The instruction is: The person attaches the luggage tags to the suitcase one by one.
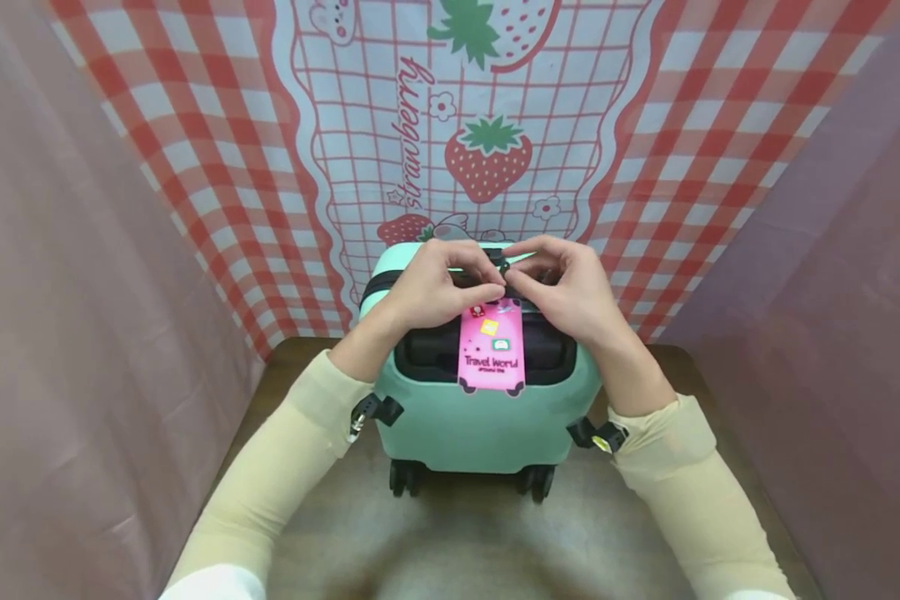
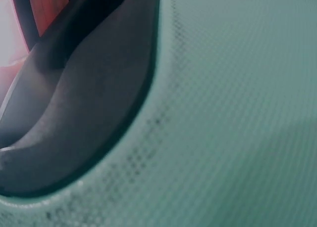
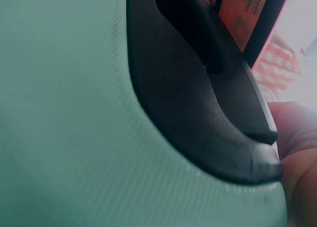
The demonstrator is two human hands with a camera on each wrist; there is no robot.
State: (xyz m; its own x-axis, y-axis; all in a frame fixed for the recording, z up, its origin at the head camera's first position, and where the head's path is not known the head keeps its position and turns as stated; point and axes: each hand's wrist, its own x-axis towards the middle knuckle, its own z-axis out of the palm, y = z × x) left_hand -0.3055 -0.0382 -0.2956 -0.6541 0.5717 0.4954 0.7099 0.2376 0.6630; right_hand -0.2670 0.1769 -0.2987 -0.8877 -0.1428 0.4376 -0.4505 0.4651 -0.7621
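Note:
A mint-green suitcase [image 1: 480, 425] stands upright, and a pink luggage tag [image 1: 491, 350] reading "Travel World" hangs over the black handle recess [image 1: 427, 354] on its near side. Above the tag, my left hand [image 1: 438, 287] and right hand [image 1: 573, 292] meet fingertip to fingertip. Both pinch the tag's thin black strap [image 1: 505, 268] by the suitcase's top handle; fingers hide much of the strap. In the right wrist view the tag's back [image 3: 242, 17] shows a name and address label, with part of my right hand [image 3: 297, 143] at the edge.
The suitcase rests on its black wheels [image 1: 536, 482] on a brown wooden surface [image 1: 345, 533]. Behind it hangs a red-and-white checked strawberry cloth [image 1: 487, 92]. Pinkish curtains [image 1: 82, 333] close in both sides.

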